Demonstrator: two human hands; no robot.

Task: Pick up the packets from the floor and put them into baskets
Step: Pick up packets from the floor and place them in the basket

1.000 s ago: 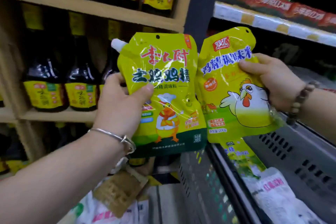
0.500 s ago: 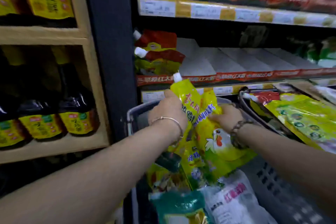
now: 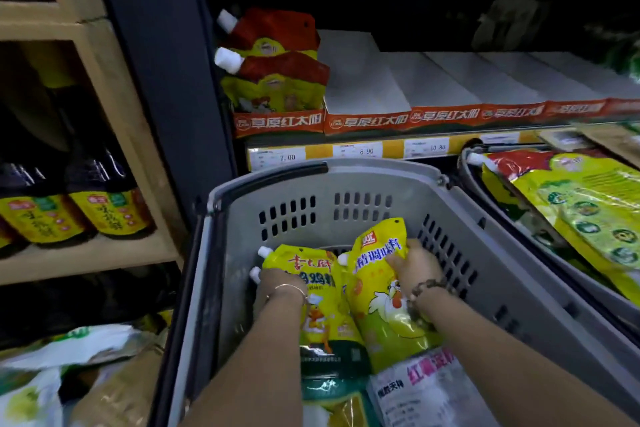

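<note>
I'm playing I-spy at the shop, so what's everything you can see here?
grey basket: one, grey, centre.
duck packet: one, yellow, inside grey basket.
chicken packet: one, yellow, right of duck packet.
white packet: one, white with pink letters, basket's near end.
second basket: one, grey, at right, holding yellow-green packets.
spout pouches: two, red and yellow, shelf behind.
bottles: several, dark with yellow labels, wooden shelf, left.
floor packets: some, white-green, lower left.
left hand: one, grips duck packet.
right hand: one, grips chicken packet.
</note>
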